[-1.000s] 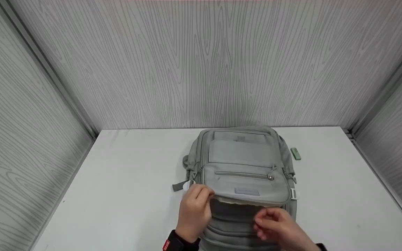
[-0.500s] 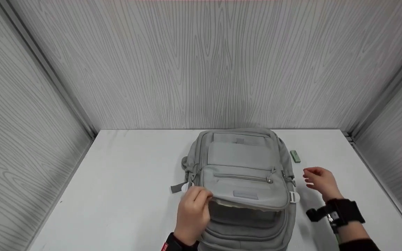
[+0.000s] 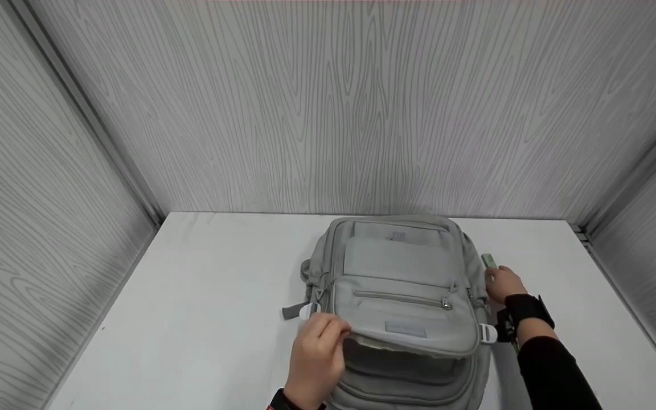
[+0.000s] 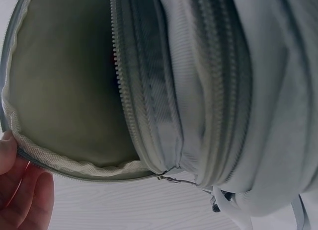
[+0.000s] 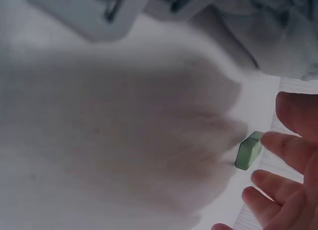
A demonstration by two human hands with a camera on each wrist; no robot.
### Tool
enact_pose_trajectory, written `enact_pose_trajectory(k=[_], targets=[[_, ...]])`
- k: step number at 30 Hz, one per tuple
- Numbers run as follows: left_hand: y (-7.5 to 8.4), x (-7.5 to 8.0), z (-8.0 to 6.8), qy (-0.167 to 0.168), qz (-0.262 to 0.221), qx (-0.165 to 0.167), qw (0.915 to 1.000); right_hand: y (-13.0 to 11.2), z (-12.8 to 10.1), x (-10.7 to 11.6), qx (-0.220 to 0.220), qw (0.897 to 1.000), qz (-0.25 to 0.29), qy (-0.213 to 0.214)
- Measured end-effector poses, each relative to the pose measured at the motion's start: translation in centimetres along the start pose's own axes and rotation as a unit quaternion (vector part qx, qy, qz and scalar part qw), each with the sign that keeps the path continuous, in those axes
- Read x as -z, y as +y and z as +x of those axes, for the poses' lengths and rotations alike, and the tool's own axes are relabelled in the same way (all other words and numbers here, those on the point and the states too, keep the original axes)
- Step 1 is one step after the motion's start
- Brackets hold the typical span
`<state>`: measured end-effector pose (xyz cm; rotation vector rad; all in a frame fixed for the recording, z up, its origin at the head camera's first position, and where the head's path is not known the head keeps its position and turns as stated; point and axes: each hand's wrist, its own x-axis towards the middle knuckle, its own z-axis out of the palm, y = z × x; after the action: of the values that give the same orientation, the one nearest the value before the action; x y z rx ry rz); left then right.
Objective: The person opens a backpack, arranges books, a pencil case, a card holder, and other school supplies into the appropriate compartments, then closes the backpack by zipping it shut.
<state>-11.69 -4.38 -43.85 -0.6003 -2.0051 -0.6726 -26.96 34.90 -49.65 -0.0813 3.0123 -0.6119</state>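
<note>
A grey backpack (image 3: 402, 273) lies flat on the white table (image 3: 203, 296), its front compartment unzipped. My left hand (image 3: 333, 330) pinches the zipper edge of the flap and holds it lifted. In the left wrist view its fingers (image 4: 22, 190) grip that edge, and the pale lining of the backpack (image 4: 64, 81) shows inside. A small green block (image 3: 488, 261) lies on the table just right of the backpack. My right hand (image 3: 496, 279) reaches it with fingers spread. In the right wrist view one fingertip (image 5: 278, 140) touches the green block (image 5: 248, 150), with no finger curled round it.
Grey wood-grain walls (image 3: 328, 114) close the table in at the back and on both sides. A white strap buckle (image 3: 487, 333) sticks out at the backpack's right side, near my right wrist. A grey strap end (image 3: 292, 310) lies at its left.
My right hand left the front of the backpack, swung out to the right, then moved forward to the green block. My left hand kept holding the flap up.
</note>
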Motion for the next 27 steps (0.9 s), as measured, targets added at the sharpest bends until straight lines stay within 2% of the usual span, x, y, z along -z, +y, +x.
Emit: enact_pose_trajectory(k=[8,15,18,23,27], targets=[[-0.1,0.1,0.1,-0.002,0.000,0.007,1.0000,0.4,0.0,0.6,-0.001,0.999,-0.024,0.029],[0.0,0.0,0.0,0.005,-0.009,-0.019,0.9998,0.5,-1.0,0.5,-0.017,0.999,-0.040,0.030],[0.1,0.0,-0.2,0.003,-0.014,-0.022,0.9997,1.0,-1.7,0.4,-0.017,0.998,-0.040,0.044],[0.3,0.1,-0.4,-0.009,-0.026,-0.006,0.9996,1.6,-3.5,1.2,-0.002,0.992,0.020,0.128],[0.2,0.1,-0.2,-0.003,-0.028,0.005,0.9996,0.4,-6.8,2.5,0.007,0.975,0.108,0.192]])
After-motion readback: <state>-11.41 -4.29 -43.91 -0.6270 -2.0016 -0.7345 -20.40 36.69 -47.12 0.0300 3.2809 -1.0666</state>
